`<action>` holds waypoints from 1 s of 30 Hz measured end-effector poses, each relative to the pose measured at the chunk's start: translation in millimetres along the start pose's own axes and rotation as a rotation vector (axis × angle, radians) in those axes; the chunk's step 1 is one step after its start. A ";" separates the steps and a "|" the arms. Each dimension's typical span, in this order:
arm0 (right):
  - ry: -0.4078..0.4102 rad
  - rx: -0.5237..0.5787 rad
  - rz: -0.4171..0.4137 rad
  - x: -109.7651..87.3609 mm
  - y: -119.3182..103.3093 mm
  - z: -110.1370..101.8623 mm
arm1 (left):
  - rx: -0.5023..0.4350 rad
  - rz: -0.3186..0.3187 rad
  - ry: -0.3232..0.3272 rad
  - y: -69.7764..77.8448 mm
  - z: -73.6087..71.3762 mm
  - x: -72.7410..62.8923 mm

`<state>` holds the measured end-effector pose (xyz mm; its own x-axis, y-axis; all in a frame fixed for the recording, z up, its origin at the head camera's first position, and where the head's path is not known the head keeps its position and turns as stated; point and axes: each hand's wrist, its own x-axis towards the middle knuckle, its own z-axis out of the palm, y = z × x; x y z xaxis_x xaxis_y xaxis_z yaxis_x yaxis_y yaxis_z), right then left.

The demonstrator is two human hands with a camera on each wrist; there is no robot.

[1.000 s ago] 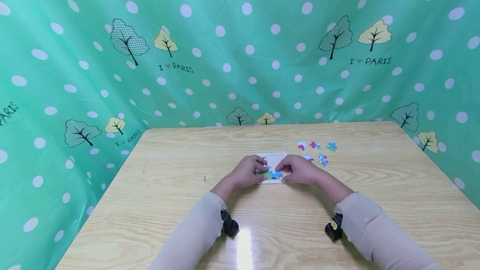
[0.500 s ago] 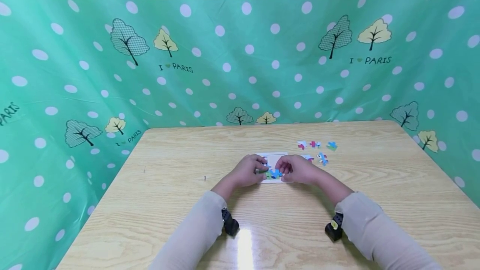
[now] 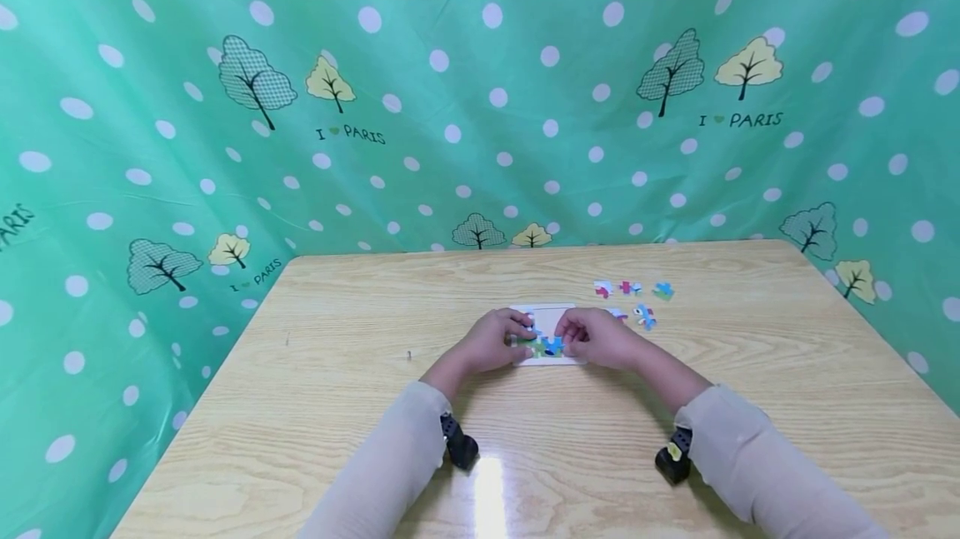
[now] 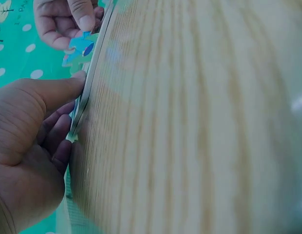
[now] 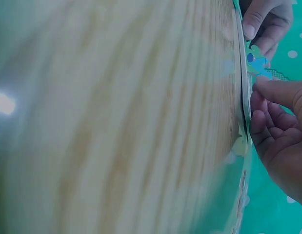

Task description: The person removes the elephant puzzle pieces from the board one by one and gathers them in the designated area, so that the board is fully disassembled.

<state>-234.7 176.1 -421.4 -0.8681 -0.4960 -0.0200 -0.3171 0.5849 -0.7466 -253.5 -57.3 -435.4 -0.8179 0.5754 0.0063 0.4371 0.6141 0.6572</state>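
Observation:
In the head view a white puzzle tray (image 3: 555,318) lies on the table, a green-and-blue strip of joined pieces along its near side. My left hand (image 3: 495,341) holds the tray's left side; in the left wrist view its thumb (image 4: 75,84) lies on the near rim, the other fingers lower down. From the right, my right hand (image 3: 603,341) pinches a blue puzzle piece (image 3: 553,346) at its edge, over the near part of the tray. The right wrist view shows this thumb (image 5: 275,90) right at the piece. More puzzle pieces by the left fingers are partly covered.
Several loose puzzle pieces lie right of and behind the tray, among them a blue-green piece (image 3: 663,290), a red-and-white piece (image 3: 603,289) and a bird-like piece (image 3: 644,316). A polka-dot curtain (image 3: 480,147) hangs behind the wooden table (image 3: 337,439).
My right hand has shifted slightly to the right, and the blue piece sits a little straighter against the green part. My left hand stays at the tray.

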 end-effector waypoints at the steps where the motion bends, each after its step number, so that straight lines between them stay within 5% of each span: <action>1: 0.005 0.001 0.001 -0.6 0.2 -0.4 | -0.001 -0.001 0.000 -0.1 -0.3 0.1; 21: 0.081 0.339 0.087 -18.2 8.7 -14.0 | -0.030 -0.049 0.003 0.5 0.7 0.0; 30: 0.153 0.318 0.106 -32.9 3.6 -24.0 | -0.035 -0.037 0.001 1.9 0.4 -2.2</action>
<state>-216.5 210.0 -407.5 -0.9445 -0.3276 -0.0265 -0.1087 0.3874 -0.9155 -250.7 -57.2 -434.4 -0.8335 0.5522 -0.0183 0.3929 0.6157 0.6830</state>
